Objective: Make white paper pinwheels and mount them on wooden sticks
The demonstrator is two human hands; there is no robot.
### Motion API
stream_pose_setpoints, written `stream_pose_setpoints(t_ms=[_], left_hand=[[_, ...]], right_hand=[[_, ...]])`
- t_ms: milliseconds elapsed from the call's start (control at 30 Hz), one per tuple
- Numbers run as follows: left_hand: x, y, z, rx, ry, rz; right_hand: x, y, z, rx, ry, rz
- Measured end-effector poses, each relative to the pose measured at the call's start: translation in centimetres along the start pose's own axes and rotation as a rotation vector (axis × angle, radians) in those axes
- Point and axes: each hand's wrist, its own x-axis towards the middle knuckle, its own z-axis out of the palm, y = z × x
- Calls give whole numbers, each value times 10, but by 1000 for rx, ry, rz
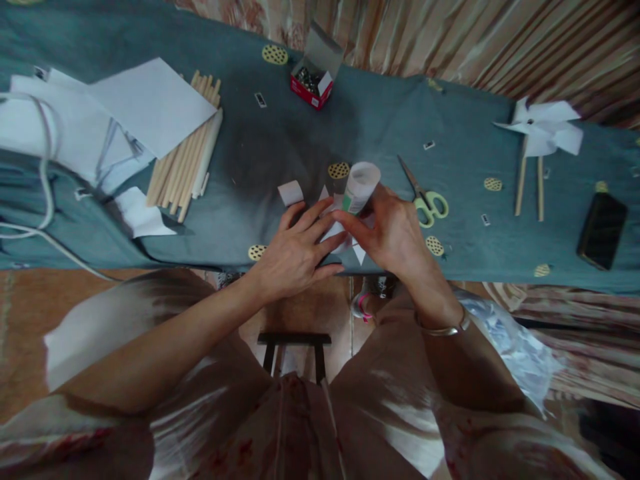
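Observation:
My right hand (400,233) grips a white glue stick (361,187) with a green patch on its label, tilted over a small piece of white paper (359,252). Spread flat, the fingers of my left hand (303,250) press on that paper from the left. Both hands cover most of the paper, and the glue stick's lower end is hidden. A white cap (291,193) lies just beyond my left fingertips. To the right of my right hand are scissors (425,197) with light green handles.
Wooden sticks (187,153) and white paper sheets (155,107) lie at the left, near a white cable (46,167). An opened red box (313,83) of small metal pieces stands at the back. A paper pinwheel (545,127) and a black phone (603,230) are at the right.

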Motion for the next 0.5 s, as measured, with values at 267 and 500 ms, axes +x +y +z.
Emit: stream_pose_setpoints(t_ms=[267, 500], left_hand=[[1, 1, -1, -39, -1, -19], [1, 0, 0, -10, -15, -20]], right_hand=[[1, -3, -4, -10, -9, 35], [2, 1, -4, -70, 9, 5]])
